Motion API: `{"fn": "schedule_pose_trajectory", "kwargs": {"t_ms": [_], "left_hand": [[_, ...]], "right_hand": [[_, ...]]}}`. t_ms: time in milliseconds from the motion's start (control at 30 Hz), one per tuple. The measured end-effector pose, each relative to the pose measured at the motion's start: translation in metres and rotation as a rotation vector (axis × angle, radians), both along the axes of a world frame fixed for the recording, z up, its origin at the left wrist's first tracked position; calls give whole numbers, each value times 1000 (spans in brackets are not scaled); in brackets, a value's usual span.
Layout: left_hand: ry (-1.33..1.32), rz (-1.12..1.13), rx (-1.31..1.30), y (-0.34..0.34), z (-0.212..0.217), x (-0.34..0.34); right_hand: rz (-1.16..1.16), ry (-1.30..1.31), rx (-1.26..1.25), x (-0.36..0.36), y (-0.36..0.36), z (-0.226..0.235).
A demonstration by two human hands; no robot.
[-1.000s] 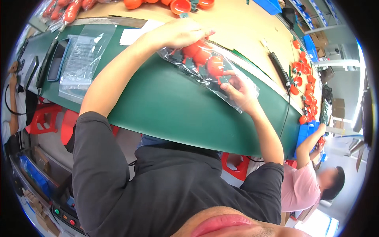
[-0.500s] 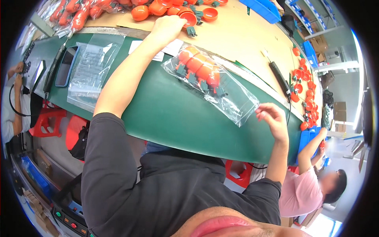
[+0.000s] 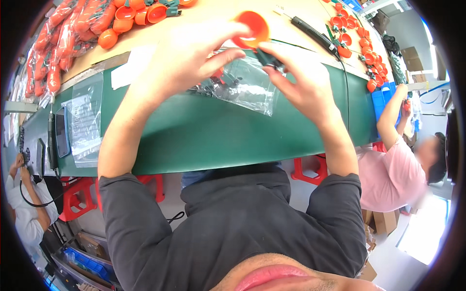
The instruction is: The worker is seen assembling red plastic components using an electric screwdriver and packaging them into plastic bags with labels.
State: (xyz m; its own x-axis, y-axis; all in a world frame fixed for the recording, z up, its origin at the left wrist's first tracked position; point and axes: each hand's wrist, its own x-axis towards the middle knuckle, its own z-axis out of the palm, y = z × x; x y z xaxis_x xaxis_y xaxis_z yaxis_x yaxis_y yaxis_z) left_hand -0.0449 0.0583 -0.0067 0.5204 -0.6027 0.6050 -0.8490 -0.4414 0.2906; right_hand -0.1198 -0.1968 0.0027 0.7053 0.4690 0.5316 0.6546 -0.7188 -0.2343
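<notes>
Between my hands, above the table, hangs an orange cup (image 3: pixel 257 30) with a dark green fitting (image 3: pixel 266 59) at its lower side. My left hand (image 3: pixel 196 56) pinches the cup's left rim, its fingers partly blurred. My right hand (image 3: pixel 305 80) grips the green fitting between thumb and fingers. Beneath both hands lies a clear plastic bag (image 3: pixel 251 94). Orange and dark green pieces show at its left end, partly hidden by my left hand.
Bagged orange cups (image 3: pixel 56 46) are heaped at the far left, with loose cups (image 3: pixel 124 24) beside them. A black pen-shaped tool (image 3: pixel 313 34) with a cable lies at the back. A phone (image 3: pixel 62 131) rests at left. A co-worker in pink (image 3: pixel 395 169) works at right.
My left hand has brought an orange cup from the loose heap to the middle. My right hand has left the bag's open end and now grips the cup's green fitting. The view has shifted.
</notes>
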Motion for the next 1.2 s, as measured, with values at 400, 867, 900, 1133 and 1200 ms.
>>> {"fn": "schedule_pose_trajectory", "kwargs": {"t_ms": [400, 867, 900, 1133, 1200], "left_hand": [[634, 25, -216, 70, -93, 98], [768, 167, -149, 56, -90, 74], [707, 189, -120, 58, -85, 70], [351, 484, -92, 85, -76, 104], [225, 665, 101, 98, -79, 110]], "right_hand": [[-151, 928, 528, -65, -85, -73], [-29, 861, 445, -3, -17, -94], [7, 787, 294, -1, -12, -89], [-20, 627, 222, 1, -11, -101], [-34, 559, 215, -1, -14, -100]]}}
